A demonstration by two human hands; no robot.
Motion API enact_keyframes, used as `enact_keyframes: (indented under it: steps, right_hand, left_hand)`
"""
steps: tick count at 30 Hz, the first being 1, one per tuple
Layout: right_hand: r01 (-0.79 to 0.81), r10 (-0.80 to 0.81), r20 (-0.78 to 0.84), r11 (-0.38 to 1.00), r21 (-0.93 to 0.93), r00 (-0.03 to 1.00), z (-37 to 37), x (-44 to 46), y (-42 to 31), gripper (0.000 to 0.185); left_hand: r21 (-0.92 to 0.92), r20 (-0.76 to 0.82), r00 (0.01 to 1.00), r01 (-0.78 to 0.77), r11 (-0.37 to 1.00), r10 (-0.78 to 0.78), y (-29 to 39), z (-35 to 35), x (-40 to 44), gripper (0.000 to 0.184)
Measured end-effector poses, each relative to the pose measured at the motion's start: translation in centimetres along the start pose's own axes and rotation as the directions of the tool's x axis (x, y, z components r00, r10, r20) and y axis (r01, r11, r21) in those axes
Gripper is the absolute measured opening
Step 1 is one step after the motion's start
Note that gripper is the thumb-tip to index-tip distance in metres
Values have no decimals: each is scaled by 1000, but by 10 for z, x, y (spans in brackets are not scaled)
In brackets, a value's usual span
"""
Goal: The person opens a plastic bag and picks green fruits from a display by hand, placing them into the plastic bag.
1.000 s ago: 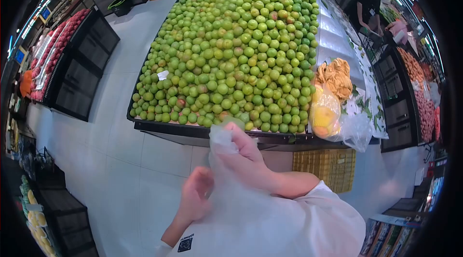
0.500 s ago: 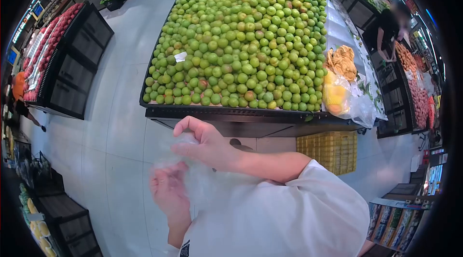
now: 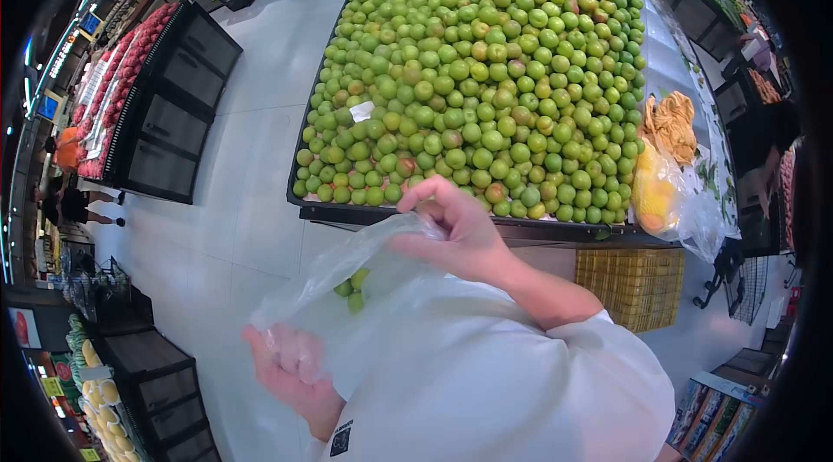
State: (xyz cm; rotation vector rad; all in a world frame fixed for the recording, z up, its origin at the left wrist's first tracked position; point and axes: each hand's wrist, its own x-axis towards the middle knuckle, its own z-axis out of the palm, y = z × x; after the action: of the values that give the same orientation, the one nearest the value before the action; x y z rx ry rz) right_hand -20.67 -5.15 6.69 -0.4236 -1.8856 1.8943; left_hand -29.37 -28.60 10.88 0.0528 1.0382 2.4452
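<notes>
A clear plastic bag (image 3: 338, 258) stretches between my two hands in front of the fruit stand. My right hand (image 3: 460, 232) pinches its upper right edge, fingers curled, close to the stand's front rim. Lower on the left, my left hand (image 3: 293, 366) is closed on the bag's other side, the film partly covering its fingers. Through the plastic, a few round green fruits (image 3: 353, 290) show in the bag. Beyond my hands lies a broad heap of plum-like green fruits (image 3: 486, 72), some with a reddish blush. A white paper scrap (image 3: 362, 111) rests on the heap.
At the stand's right corner lie a bag of yellow fruit (image 3: 657, 189) and a crumpled orange-brown cloth (image 3: 672, 125). A yellow crate (image 3: 629, 287) sits beneath. Red fruit on a dark stand (image 3: 169, 106) is across the aisle. A person (image 3: 764, 150) is at far right.
My hands have moved apart, spreading the bag between them, and the green fruits inside now show. My right hand rose to the right. The view has swung left.
</notes>
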Motion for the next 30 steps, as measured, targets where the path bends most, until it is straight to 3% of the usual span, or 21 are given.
enact_keyframes:
  steps: [3, 5, 9, 11, 12, 14, 19, 21, 22, 23, 25, 26, 27, 29, 30]
  right_hand:
    - [24, -25, -45, 999, -29, 999, -21, 3, -3, 35]
    - [18, -17, -105, 1000, 6, 994, -32, 6, 2, 36]
    - [8, 8, -214, 997, 74, 977, -50, 15, 8, 37]
    - [-10, 30, -246, 997, 80, 969, -58, 20, 6, 39]
    - [-6, 24, -291, 998, 64, 957, -62, 22, 6, 40]
    - [-22, 48, -363, 997, 76, 931, -70, 28, 9, 43]
    - [85, -21, -480, 990, 111, 877, -81, 41, 23, 44]
    - [12, -54, -553, 997, -78, 831, -80, 43, 24, 47]
    - [-8, -214, -593, 938, -348, 776, -77, 43, 21, 47]
    - [-17, -211, -601, 937, -350, 771, -72, 44, 14, 47]
    - [45, -610, -436, 613, -789, 661, -56, 43, -1, 46]
    - [124, -660, -319, 532, -837, 681, -46, 42, -3, 38]
    - [110, -652, -324, 533, -839, 685, -35, 41, -5, 38]
    - [340, -452, 48, 594, -729, 891, -15, 46, -11, 31]
    - [328, -446, 41, 590, -738, 894, -7, 54, -4, 31]
  left_hand:
    - [-101, 66, 997, 44, 994, -37, -9, 20, 25, 42]
    - [-112, 264, 961, 114, 987, -81, -16, 29, 45, 43]
    - [3, 207, 977, 46, 999, -46, -32, 68, 72, 42]
    - [330, 40, 996, -90, 940, 81, -41, 89, 85, 38]
    - [332, 39, 997, -81, 940, 72, -43, 89, 94, 38]
    - [91, 315, 936, 132, 987, -154, -45, 84, 120, 36]
    - [250, 306, 918, 177, 952, -251, -74, 91, 157, 39]
    - [329, 309, 913, 159, 931, -265, -83, 85, 164, 41]
    - [389, 336, 897, 144, 910, -286, -85, 82, 165, 41]
    - [446, 363, 880, 125, 886, -307, -86, 80, 166, 40]
    - [446, 336, 875, 179, 877, -350, -83, 80, 165, 38]
    - [440, 307, 873, 222, 870, -378, -81, 78, 165, 37]
    - [441, 304, 869, 235, 866, -391, -80, 74, 165, 37]
    - [474, 381, 832, 197, 858, -402, -79, 67, 167, 36]
    - [472, 387, 825, 207, 857, -412, -77, 64, 168, 36]
